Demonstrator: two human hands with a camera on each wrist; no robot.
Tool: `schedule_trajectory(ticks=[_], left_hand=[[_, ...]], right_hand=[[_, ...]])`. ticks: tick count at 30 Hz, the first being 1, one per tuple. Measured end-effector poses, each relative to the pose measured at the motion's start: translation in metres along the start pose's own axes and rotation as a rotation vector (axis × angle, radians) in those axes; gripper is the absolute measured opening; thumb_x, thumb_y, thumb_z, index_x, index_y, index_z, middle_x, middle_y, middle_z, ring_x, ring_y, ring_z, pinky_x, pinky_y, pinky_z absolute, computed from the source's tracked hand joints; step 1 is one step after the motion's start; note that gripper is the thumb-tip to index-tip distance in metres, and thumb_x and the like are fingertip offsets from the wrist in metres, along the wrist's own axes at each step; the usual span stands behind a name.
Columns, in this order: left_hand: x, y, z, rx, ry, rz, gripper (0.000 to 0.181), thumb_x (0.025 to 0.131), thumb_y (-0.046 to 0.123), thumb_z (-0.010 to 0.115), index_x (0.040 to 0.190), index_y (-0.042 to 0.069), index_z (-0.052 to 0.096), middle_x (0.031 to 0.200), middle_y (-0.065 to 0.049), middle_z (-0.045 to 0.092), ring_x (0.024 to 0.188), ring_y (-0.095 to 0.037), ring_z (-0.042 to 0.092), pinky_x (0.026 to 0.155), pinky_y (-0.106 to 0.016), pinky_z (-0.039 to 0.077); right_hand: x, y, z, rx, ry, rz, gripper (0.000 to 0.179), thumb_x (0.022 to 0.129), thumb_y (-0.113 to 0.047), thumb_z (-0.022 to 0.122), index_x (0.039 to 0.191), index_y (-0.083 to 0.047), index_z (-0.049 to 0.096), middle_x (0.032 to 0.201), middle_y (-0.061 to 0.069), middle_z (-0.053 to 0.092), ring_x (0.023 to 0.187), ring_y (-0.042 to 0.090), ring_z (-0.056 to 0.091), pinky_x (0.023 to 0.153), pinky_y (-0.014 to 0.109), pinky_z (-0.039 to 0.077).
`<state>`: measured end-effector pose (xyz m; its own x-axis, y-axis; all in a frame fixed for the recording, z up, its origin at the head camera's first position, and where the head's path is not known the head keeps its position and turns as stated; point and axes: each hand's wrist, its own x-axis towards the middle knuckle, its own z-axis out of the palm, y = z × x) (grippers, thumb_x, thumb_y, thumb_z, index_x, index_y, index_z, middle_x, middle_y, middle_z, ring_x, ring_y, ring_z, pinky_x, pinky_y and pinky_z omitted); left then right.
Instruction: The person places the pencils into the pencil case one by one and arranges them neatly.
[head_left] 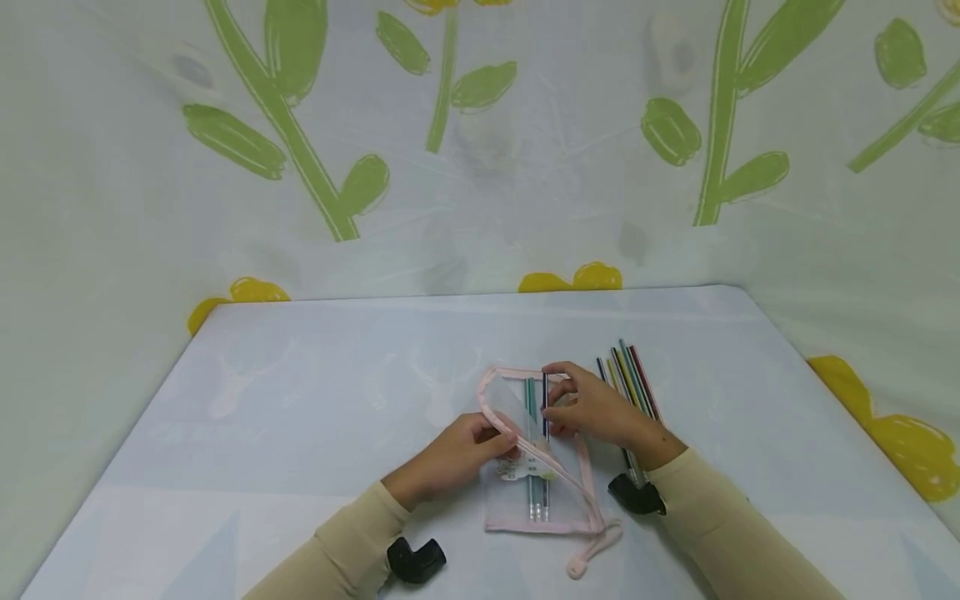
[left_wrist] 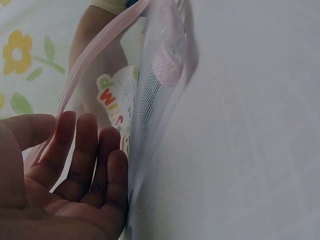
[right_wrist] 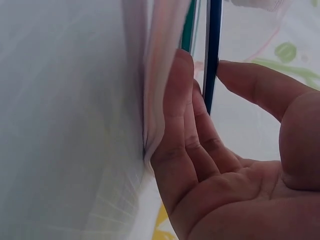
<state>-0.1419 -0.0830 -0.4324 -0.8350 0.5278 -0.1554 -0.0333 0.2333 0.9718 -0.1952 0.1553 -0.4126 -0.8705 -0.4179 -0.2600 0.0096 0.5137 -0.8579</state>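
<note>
Our right hand [head_left: 596,408] has thumb and fingers closed on a dark blue pencil [right_wrist: 212,50], and our left hand [head_left: 465,450] pinches the pink edge [left_wrist: 95,50] of a see-through mesh pouch [head_left: 517,527] between thumb and forefinger. That pouch lies between and below our two grips, its mouth parted. Down from the right grip, the dark blue pencil's lower end shows through the mesh. Just left of it, two teal pencils [head_left: 531,400] lie inside the same pouch. Beside our left fingertips sits a label [left_wrist: 117,100] with coloured letters. Nearer to us than both grips, a pink cord [head_left: 600,540] trails off the pouch's corner and ends in a round stopper [head_left: 577,568].

Right of our right grip, a bunch of coloured pencils [head_left: 632,379] lies on the pale table [head_left: 337,400], partly hidden by our wrist. Well beyond both hands hangs a leaf-and-flower-patterned cloth [head_left: 562,183].
</note>
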Motion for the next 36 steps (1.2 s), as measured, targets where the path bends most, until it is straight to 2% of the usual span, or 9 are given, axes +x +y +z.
schedule_trajectory(ticks=[12,23,29,36], left_hand=[[0.0,-0.001,-0.001,0.024,0.003,0.008,0.027,0.104,0.023,0.054,0.113,0.001,0.067,0.104,-0.013,0.072,0.098,-0.012,0.065,0.088,-0.022,0.05],[-0.001,0.001,0.0,0.023,0.0,0.003,0.028,0.104,0.024,0.053,0.114,0.001,0.067,0.104,-0.012,0.073,0.098,-0.01,0.065,0.087,-0.02,0.05],[-0.001,0.001,-0.001,0.031,0.002,-0.003,0.028,0.104,0.024,0.053,0.114,0.002,0.067,0.104,-0.01,0.073,0.097,-0.01,0.065,0.088,-0.022,0.051],[-0.001,0.001,-0.001,0.035,0.004,0.001,0.028,0.104,0.024,0.053,0.114,0.002,0.067,0.104,-0.01,0.073,0.098,-0.01,0.064,0.089,-0.022,0.051]], right_hand=[[0.009,-0.005,0.0,-0.081,-0.036,0.039,0.063,0.091,-0.013,0.073,0.145,-0.006,0.04,0.104,0.012,0.066,0.071,0.018,0.069,0.066,0.033,0.059],[0.013,-0.008,0.003,-0.148,-0.053,0.068,0.063,0.089,-0.013,0.074,0.143,-0.004,0.043,0.089,0.009,0.065,0.063,0.017,0.065,0.06,0.033,0.057],[0.014,-0.011,0.004,-0.175,-0.051,0.094,0.062,0.089,-0.013,0.073,0.144,-0.005,0.043,0.088,0.008,0.066,0.062,0.017,0.065,0.061,0.032,0.057],[0.015,-0.01,0.005,-0.19,-0.051,0.087,0.062,0.09,-0.011,0.073,0.144,-0.004,0.043,0.088,0.007,0.066,0.062,0.017,0.064,0.06,0.032,0.057]])
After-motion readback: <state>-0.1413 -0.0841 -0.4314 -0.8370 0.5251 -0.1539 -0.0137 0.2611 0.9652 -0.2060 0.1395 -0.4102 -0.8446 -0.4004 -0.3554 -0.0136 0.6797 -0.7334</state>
